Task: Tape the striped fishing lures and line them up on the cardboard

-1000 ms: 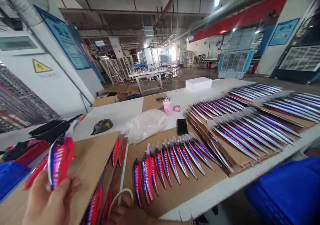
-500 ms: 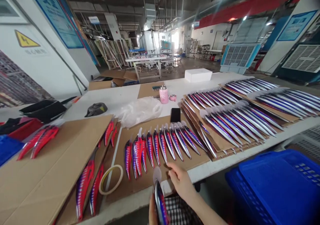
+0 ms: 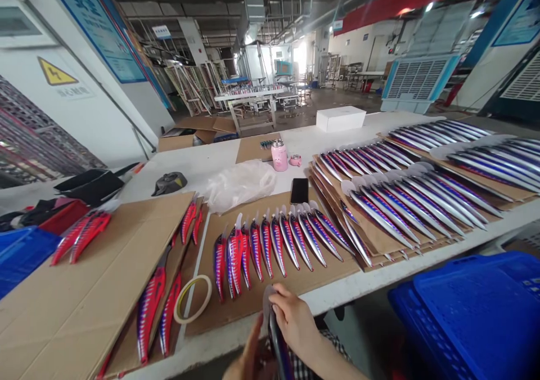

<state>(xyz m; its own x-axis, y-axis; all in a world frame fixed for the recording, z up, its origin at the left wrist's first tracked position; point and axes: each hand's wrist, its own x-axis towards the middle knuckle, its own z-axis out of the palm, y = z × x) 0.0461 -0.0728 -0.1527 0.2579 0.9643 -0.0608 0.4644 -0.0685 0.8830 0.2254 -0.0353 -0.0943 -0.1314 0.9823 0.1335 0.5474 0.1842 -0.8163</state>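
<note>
At the bottom centre, both hands hold one long fishing lure (image 3: pixel 279 349), purple and silver with a clear lip at its top. My right hand (image 3: pixel 295 322) curls round its upper part. My left hand (image 3: pixel 252 359) grips it from the left, only partly in view. Just beyond them, a row of several purple-red lures (image 3: pixel 270 242) lies on a cardboard sheet (image 3: pixel 295 290) at the white table's front edge. A roll of tape (image 3: pixel 193 299) lies to the left of that sheet.
Red lures (image 3: pixel 82 233) lie on a big cardboard (image 3: pixel 105 267) at left. Several more lure rows (image 3: pixel 405 200) cover cardboards at right. A phone (image 3: pixel 299 190), pink bottle (image 3: pixel 279 155), plastic bag (image 3: pixel 240 183) and white box (image 3: pixel 340 118) sit behind. Blue crates (image 3: pixel 468 318) stand at lower right.
A second ago my left hand held a red lure up at the left. Now both hands hold a purple-silver lure at the bottom centre, and my right hand has closed on its top.
</note>
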